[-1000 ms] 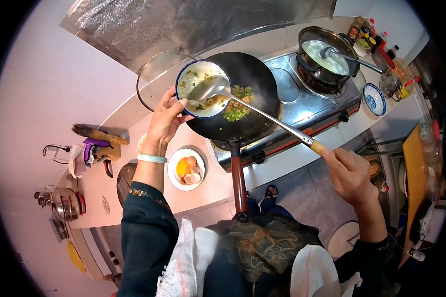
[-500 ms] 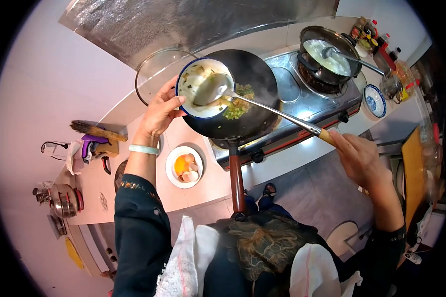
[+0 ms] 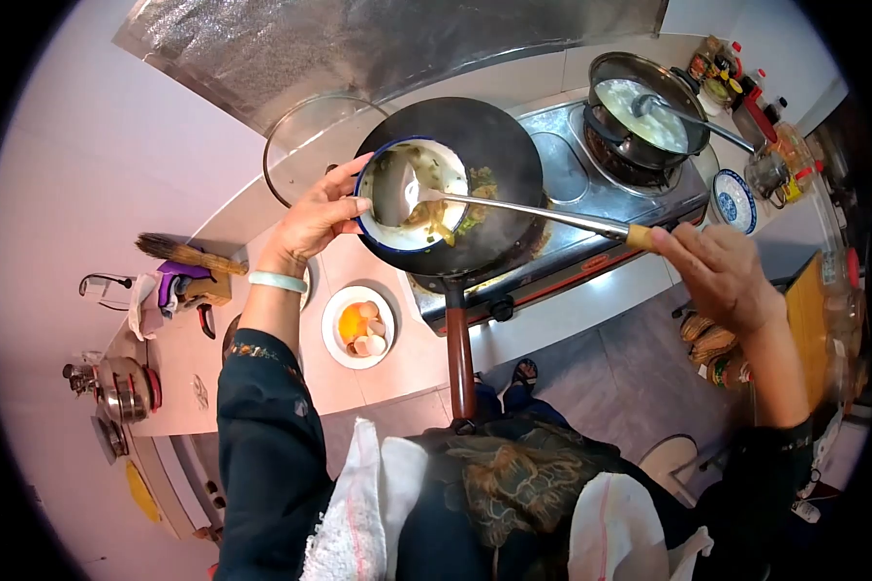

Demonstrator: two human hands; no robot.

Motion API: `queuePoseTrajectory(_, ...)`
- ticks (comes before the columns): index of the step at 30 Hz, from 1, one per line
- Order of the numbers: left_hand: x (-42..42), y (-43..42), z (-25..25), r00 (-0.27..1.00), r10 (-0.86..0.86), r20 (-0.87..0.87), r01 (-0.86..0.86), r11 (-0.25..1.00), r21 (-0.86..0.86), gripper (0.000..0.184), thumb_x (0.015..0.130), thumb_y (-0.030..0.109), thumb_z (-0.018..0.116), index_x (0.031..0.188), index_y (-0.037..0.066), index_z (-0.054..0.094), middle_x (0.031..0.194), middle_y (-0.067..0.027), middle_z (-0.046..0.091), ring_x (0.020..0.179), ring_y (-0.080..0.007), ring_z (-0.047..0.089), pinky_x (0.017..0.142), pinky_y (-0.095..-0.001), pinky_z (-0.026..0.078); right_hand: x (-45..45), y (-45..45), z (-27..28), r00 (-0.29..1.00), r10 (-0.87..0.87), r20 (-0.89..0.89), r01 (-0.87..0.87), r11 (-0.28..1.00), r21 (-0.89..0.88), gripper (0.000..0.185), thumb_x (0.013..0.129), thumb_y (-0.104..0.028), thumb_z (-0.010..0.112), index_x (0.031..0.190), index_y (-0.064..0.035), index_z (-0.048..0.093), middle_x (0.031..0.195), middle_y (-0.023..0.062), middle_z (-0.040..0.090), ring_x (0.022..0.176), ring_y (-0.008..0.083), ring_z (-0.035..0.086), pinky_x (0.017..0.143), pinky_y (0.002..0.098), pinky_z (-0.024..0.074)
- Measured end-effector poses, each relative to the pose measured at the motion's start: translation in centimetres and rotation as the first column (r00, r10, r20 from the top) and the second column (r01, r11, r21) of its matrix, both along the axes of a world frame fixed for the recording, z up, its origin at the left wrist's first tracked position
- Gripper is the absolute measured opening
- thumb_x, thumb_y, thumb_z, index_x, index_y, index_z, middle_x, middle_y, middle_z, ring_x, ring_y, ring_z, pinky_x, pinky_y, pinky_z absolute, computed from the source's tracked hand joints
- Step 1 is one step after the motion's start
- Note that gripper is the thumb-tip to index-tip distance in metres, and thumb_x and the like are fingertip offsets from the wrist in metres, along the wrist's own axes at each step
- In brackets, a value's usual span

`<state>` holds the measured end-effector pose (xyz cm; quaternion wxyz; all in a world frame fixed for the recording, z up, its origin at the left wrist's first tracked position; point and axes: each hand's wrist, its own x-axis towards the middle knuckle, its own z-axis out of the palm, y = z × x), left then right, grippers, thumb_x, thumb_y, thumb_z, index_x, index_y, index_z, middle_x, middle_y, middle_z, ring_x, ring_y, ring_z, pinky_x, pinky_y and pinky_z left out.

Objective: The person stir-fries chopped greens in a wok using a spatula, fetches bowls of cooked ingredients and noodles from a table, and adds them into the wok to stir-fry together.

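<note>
My left hand [image 3: 318,218] grips the left rim of a white bowl with a blue edge [image 3: 419,234], tilted above the black wok [image 3: 499,131]. Bits of green and brown food cling inside the bowl. My right hand [image 3: 722,271] is closed on the wooden end of a long metal spatula [image 3: 552,216], whose head is inside the bowl. Chopped green and yellowish food [image 3: 480,189] lies in the wok, partly hidden by the bowl. The wok's brown handle [image 3: 461,363] points toward my body.
A pot of whitish liquid [image 3: 649,116] with a ladle stands on the stove [image 3: 562,160]. Near the wok are a glass lid [image 3: 279,145] and a plate [image 3: 332,347] of eggshells. Further off are a blue-patterned bowl [image 3: 734,201], bottles, and a brush [image 3: 189,254].
The bowl has shifted slightly right and down over the wok and tilted more. My right hand has moved right with the spatula handle, which lies flatter now.
</note>
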<state>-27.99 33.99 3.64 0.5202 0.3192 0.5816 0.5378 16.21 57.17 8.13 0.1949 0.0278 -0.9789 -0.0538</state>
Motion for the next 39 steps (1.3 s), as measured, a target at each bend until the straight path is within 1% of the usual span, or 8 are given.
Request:
queuePoseTrajectory(9,-0.1,0.9,-0.1,0.998,-0.054,-0.045,0.053,0.998,-0.027,0.071,0.084,0.014,0.073,0.146,0.001,0.041,0.123,-0.013,0.061,0.09,-0.0114,0.068,0.074,-0.021,0.061,-0.4,1.8,4.3,0.995,0.008,0.1,-0.032,0.97,0.239,0.06,0.082,-0.003,0.063,0.14,-0.016,0.052,0.091,0.0001,0.054,0.066,0.0171,0.047,0.056,0.0315,0.0391)
queuePoseTrajectory(12,-0.1,1.2,0.0,0.996,-0.063,-0.057,0.06,0.997,-0.046,0.069,0.085,0.012,0.072,0.146,0.004,0.042,0.124,-0.0116,0.061,0.091,-0.0106,0.066,0.072,-0.0196,0.06,-1.6,2.0,5.0,0.969,-0.015,0.247,-0.053,0.963,0.264,0.06,0.083,-0.003,0.062,0.141,-0.0152,0.051,0.089,0.0011,0.054,0.067,0.0176,0.049,0.057,0.032,0.0409)
queuePoseTrajectory(18,-0.1,1.1,0.6,0.984,-0.011,-0.18,-0.004,0.997,-0.082,0.072,0.084,0.011,0.072,0.149,0.007,0.04,0.124,-0.0104,0.059,0.1,-0.0134,0.062,0.072,-0.0205,0.059,-1.3,2.1,2.2,0.993,-0.053,0.106,0.045,0.996,0.076,0.06,0.083,-0.001,0.061,0.141,-0.0121,0.049,0.081,0.0048,0.053,0.066,0.0203,0.054,0.056,0.035,0.0449)
queuePoseTrajectory(22,-0.2,1.1,0.4,0.959,0.029,-0.283,-0.051,0.996,-0.069,0.077,0.082,0.011,0.072,0.151,0.008,0.038,0.129,-0.0111,0.057,0.104,-0.0163,0.06,0.076,-0.0242,0.056,-0.8,-1.0,-0.9,0.988,-0.118,0.102,0.138,0.968,-0.208,0.059,0.083,0.003,0.06,0.14,-0.0098,0.05,0.079,0.01,0.055,0.066,0.0255,0.058,0.057,0.0377,0.0484)
queuePoseTrajectory(25,0.8,1.5,0.9,0.938,0.043,-0.344,-0.067,0.996,-0.056,0.079,0.08,0.006,0.073,0.15,0.004,0.037,0.129,-0.0097,0.057,0.104,-0.0159,0.057,0.073,-0.0242,0.052,-0.6,-3.3,-2.6,0.973,-0.158,0.169,0.226,0.799,-0.557,0.05,0.088,0.001,0.06,0.137,-0.0056,0.053,0.088,0.0156,0.062,0.074,0.032,0.064,0.063,0.04,0.0521)
queuePoseTrajectory(27,1.0,1.5,0.6,0.926,0.046,-0.374,-0.06,0.998,-0.027,0.08,0.079,0.006,0.072,0.15,0.003,0.037,0.131,-0.0096,0.056,0.108,-0.0176,0.056,0.08,-0.0268,0.052,-0.5,-4.3,-2.9,0.966,-0.164,0.201,0.259,0.674,-0.692,0.049,0.09,0.0,0.061,0.138,-0.0037,0.051,0.094,0.0182,0.065,0.081,0.0357,0.066,0.07,0.0411,0.0538)
queuePoseTrajectory(34,0.4,1.9,-2.3,0.903,0.071,-0.423,-0.051,0.997,0.059,0.082,0.074,0.004,0.064,0.151,0.004,0.035,0.143,-0.0105,0.048,0.126,-0.0235,0.048,0.108,-0.0344,0.037,0.2,-4.9,-2.1,0.967,-0.169,0.188,0.253,0.642,-0.724,0.047,0.088,0.0,0.062,0.134,-0.0014,0.054,0.092,0.0195,0.064,0.082,0.0366,0.066,0.075,0.0415,0.053)
queuePoseTrajectory(39,0.1,1.6,-2.3,0.901,0.104,-0.422,-0.071,0.993,0.092,0.085,0.072,0.007,0.066,0.151,0.001,0.033,0.142,-0.0128,0.049,0.13,-0.0263,0.046,0.11,-0.0376,0.036,0.4,-5.3,-1.1,0.955,-0.22,0.197,0.294,0.648,-0.703,0.048,0.086,0.001,0.063,0.134,-0.0006,0.055,0.092,0.0188,0.064,0.079,0.0355,0.066,0.069,0.0402,0.0536)
